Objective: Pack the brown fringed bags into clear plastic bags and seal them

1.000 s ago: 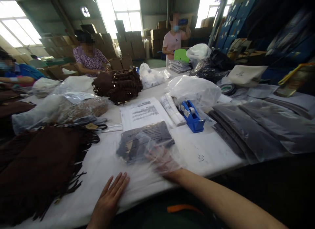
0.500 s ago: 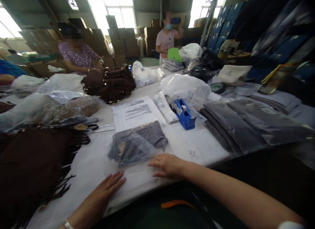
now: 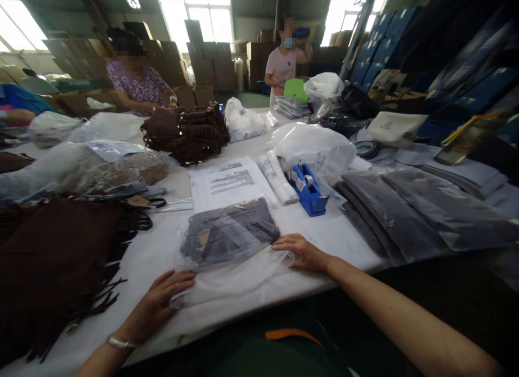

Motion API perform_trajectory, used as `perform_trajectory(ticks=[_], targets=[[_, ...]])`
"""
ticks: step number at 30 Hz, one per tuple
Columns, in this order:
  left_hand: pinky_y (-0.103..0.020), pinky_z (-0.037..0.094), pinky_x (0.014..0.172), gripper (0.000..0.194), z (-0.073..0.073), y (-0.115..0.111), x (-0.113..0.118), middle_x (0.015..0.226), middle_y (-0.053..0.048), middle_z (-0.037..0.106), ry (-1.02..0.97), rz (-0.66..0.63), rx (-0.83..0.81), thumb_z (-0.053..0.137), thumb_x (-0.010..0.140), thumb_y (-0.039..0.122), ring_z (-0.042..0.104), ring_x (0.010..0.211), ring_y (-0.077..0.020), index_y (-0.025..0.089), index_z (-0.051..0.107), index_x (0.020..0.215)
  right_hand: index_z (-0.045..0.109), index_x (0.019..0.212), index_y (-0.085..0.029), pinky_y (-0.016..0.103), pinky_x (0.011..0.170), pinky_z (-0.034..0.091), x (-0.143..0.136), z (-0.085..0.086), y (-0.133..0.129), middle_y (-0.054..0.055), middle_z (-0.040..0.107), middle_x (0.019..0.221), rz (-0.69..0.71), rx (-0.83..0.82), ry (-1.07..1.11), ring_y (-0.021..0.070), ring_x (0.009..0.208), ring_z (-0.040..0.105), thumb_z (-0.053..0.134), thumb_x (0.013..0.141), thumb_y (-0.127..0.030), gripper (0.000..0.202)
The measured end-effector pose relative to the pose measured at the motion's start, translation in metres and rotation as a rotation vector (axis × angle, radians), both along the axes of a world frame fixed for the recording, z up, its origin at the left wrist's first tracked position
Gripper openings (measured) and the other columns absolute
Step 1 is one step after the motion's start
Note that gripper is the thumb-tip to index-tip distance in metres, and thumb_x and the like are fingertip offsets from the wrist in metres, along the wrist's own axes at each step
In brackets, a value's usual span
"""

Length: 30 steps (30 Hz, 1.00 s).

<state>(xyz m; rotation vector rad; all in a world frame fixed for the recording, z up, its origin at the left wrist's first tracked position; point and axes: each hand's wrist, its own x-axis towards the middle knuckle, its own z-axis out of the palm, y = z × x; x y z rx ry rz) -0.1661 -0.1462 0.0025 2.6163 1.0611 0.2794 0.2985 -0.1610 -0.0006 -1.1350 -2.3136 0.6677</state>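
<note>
Touching clear bag [image 3: 232, 246], illeg. print [image 3: 248, 215]: R hand [image 3: 303, 253]

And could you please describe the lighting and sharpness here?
Head view: the middle window is blown out white, and below the near edge of the table it is mostly dark; head view: the bottle at right looks smeared, text on the printed sheet is too soft to read, and the clear bag catches pale light.

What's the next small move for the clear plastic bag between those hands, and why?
I'd perhaps fold the slack near end of the clear plastic bag over the dark grey bundle inside: that end lies loose beyond the bundle, and the left hand and right hand are at its two sides.
</note>
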Motion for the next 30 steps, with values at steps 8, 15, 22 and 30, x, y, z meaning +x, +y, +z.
perform_trajectory(ticks=[8, 15, 22, 30], targets=[[-0.028, 0.053, 0.059, 0.033, -0.023, -0.04, 0.028, 0.086, -0.004, 0.072, -0.113, 0.799, 0.303, 0.036, 0.092, 0.038, 0.068, 0.075, -0.0212, 0.02, 0.063, 0.092, 0.065, 0.081, -0.018, 0.035, 0.078, 0.044, -0.032, -0.023, -0.033, 0.01, 0.068, 0.077, -0.44, 0.074, 0.078, 0.0221, 0.079, 0.062, 0.031, 0.095, -0.039, 0.042], [-0.026, 0.042, 0.048, 0.029, -0.003, -0.038, 0.04, 0.068, -0.003, 0.065, 0.155, 0.783, 0.247, 0.038, 0.091, 0.039, 0.059, 0.051, -0.0182, 0.018, 0.057, 0.09, 0.055, 0.076, -0.023, 0.026, 0.058, 0.036, -0.057, -0.01, -0.042, 0.0, 0.062, 0.056, -0.757, -0.119, -0.129, 0.0186, 0.059, 0.062, 0.036, 0.096, -0.042, 0.034], [-0.045, 0.036, 0.1, 0.032, 0.038, -0.013, 0.113, 0.114, -0.011, 0.058, -0.065, 0.361, 0.43, 0.049, 0.091, 0.036, 0.046, 0.116, -0.028, 0.017, 0.053, 0.116, 0.058, 0.076, -0.022, 0.028, 0.054, 0.029, -0.064, -0.004, -0.035, 0.005, 0.063, 0.06, -0.798, -0.146, -0.236, 0.0213, 0.058, 0.06, 0.035, 0.095, -0.042, 0.035], [-0.038, 0.043, 0.083, 0.025, -0.003, 0.009, 0.15, 0.085, -0.006, 0.056, -0.208, 0.236, 0.265, 0.047, 0.091, 0.036, 0.052, 0.088, -0.0223, 0.019, 0.053, 0.075, 0.051, 0.057, -0.021, 0.026, 0.052, 0.029, -0.053, -0.001, -0.027, -0.001, 0.054, 0.05, -0.824, -0.257, 0.038, 0.0142, 0.049, 0.05, 0.046, 0.089, -0.047, 0.042]])
